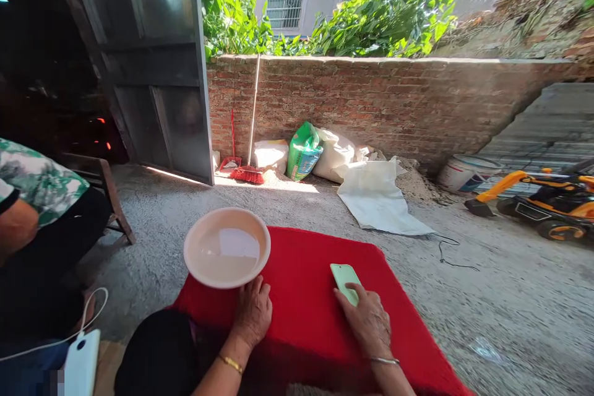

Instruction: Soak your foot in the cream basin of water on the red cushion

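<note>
On the red cloth (301,297) of the table, my right hand (369,318) grips the near end of a flat, pale green, phone-shaped slab (344,275). The slab has a small dark dot near its far end. A pale pink basin (195,260) holding clear water stands at the table's far left corner. My left hand (255,308) lies on the cloth just in front of the basin, fingers stretched toward its rim and holding nothing. Whether those fingertips touch the basin is unclear.
A person's patterned sleeve (41,179) and a wooden chair (111,198) are at left. A white power bank (81,362) with a cable is at lower left. Beyond the table are a broom (247,174), sacks (304,151), a white sheet (378,195) and a toy excavator (552,201).
</note>
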A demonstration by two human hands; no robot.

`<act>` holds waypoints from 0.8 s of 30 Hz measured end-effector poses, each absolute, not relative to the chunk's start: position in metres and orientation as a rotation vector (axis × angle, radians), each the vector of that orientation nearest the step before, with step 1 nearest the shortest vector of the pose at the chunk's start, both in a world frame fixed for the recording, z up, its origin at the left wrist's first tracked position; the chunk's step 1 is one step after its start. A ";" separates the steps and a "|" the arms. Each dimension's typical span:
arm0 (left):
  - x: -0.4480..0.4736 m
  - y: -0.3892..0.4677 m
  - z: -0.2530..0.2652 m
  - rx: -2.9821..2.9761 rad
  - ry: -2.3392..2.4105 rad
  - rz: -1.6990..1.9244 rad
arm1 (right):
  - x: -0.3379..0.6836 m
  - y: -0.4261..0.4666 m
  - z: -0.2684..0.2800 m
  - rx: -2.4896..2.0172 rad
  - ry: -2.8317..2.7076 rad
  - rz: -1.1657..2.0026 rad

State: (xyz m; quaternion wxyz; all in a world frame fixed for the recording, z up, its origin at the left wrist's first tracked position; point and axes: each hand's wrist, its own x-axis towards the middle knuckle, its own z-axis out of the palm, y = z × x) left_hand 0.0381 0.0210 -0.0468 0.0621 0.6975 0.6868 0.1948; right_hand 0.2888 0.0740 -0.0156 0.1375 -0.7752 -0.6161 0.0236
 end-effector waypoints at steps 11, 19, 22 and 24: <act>0.036 0.017 -0.059 2.188 2.084 0.689 | 0.147 0.114 -0.012 -1.821 -2.249 0.096; 0.038 0.016 -0.054 2.150 2.131 0.565 | 0.268 0.132 0.016 -2.308 -1.937 0.092; 0.037 0.017 -0.054 2.159 2.134 0.571 | 0.324 0.124 0.024 -2.465 -1.720 0.160; 0.036 0.018 -0.055 2.160 2.130 0.590 | 0.353 0.115 0.020 -2.500 -1.585 0.236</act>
